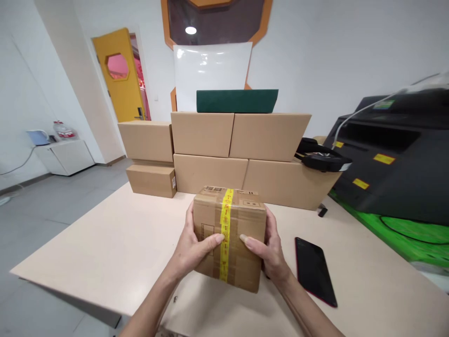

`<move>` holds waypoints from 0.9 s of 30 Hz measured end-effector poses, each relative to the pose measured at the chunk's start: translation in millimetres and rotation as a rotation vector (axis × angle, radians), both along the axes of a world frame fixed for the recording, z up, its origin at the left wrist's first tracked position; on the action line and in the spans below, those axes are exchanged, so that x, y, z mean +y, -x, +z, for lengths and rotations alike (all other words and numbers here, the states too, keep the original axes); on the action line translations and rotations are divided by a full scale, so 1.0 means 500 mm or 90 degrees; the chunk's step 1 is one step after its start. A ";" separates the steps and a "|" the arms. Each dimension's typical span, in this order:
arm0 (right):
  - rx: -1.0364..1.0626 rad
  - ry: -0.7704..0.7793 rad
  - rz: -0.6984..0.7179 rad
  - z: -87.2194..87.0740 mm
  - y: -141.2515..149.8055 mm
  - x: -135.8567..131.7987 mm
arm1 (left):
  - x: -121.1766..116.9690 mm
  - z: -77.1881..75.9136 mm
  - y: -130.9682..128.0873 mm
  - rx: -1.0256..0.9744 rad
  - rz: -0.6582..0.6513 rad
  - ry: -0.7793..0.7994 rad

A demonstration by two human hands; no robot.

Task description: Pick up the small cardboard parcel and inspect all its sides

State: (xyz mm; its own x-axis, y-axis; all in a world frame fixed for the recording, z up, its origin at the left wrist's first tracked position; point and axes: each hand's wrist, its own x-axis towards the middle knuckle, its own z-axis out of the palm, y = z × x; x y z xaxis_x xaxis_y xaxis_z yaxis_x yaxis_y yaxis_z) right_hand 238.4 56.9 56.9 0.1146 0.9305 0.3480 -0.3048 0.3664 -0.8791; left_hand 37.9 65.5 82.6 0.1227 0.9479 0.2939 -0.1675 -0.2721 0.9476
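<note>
A small brown cardboard box, taped down its front with yellow printed tape, is held between my two hands above the table. My left hand grips its left side, thumb pressed on the front face. On the opposite side my right hand clasps it, thumb also across the front. The fingers of both hands are partly hidden behind the box. Its upper face carries dark printing, and it looks slightly tilted. To the right of my right hand lies a black phone with a red edge.
Larger stacked cartons line the table's back, a dark green box on top. A black strapped headset rests at their right end. Further right stands a bulky black machine beside a green surface. A yellow door stands ajar behind.
</note>
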 end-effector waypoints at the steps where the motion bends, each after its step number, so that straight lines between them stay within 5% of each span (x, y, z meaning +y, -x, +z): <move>1: 0.015 -0.001 0.006 0.005 -0.004 -0.001 | 0.002 -0.007 0.009 -0.018 -0.043 0.017; 5: 0.041 0.006 0.033 0.020 -0.013 -0.006 | 0.012 -0.046 0.035 -0.075 -0.170 0.087; 8: 0.028 0.030 0.052 0.013 -0.017 -0.005 | 0.012 -0.057 0.031 -0.099 -0.143 0.084; 15: 0.047 0.086 0.161 -0.014 -0.022 -0.003 | 0.003 -0.016 0.014 -0.114 -0.102 0.129; 22: 0.188 0.142 0.013 -0.019 -0.032 0.016 | 0.013 -0.068 0.056 -0.008 -0.119 0.150; 27: 0.214 0.178 -0.025 -0.034 -0.047 0.028 | 0.003 -0.097 0.037 -0.006 -0.094 0.209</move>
State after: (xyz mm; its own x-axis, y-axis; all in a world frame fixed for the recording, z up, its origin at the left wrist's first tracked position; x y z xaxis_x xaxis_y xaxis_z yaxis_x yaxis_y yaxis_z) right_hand 261.8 71.1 40.2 0.2149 0.9764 0.0202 -0.5820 0.1446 -0.8002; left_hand 19.4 66.8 34.2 0.2636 0.9644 -0.0213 -0.1918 0.0740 0.9786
